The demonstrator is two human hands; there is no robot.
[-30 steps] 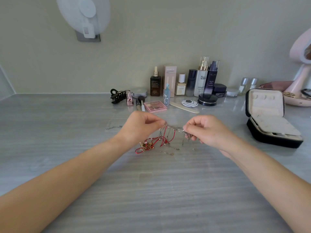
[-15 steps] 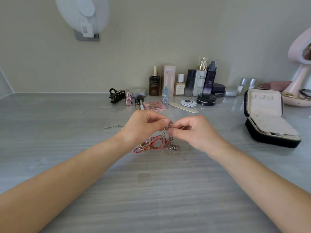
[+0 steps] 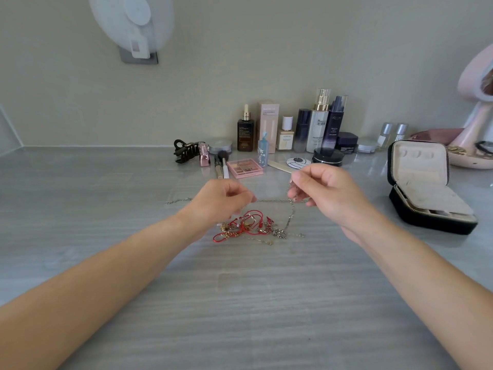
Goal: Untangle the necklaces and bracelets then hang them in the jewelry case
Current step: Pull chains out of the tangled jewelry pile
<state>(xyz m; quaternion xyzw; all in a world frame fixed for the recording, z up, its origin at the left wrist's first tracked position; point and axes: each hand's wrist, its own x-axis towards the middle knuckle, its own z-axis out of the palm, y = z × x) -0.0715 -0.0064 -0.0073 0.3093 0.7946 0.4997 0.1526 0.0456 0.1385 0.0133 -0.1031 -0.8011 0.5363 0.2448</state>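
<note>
A thin silver chain (image 3: pixel 272 201) was held taut above the counter (image 3: pixel 240 303), pinched on one side by the left hand (image 3: pixel 221 198) and on the other by the right hand (image 3: pixel 325 193), a loose length trailing down into the tangle (image 3: pixel 248 229) lying just beneath. Light, limp and easily snagged, the chain was judged best taken near its clasp or free end and drawn out gently. One chain was lifted; red cords (image 3: pixel 253 217) and gold pieces (image 3: pixel 226 228) in the heap could not be counted. One jewelry case (image 3: pixel 432 221) stood open well to the right.

Cosmetics bottles (image 3: pixel 318 124), perhaps a fan (image 3: pixel 130 21)
</note>
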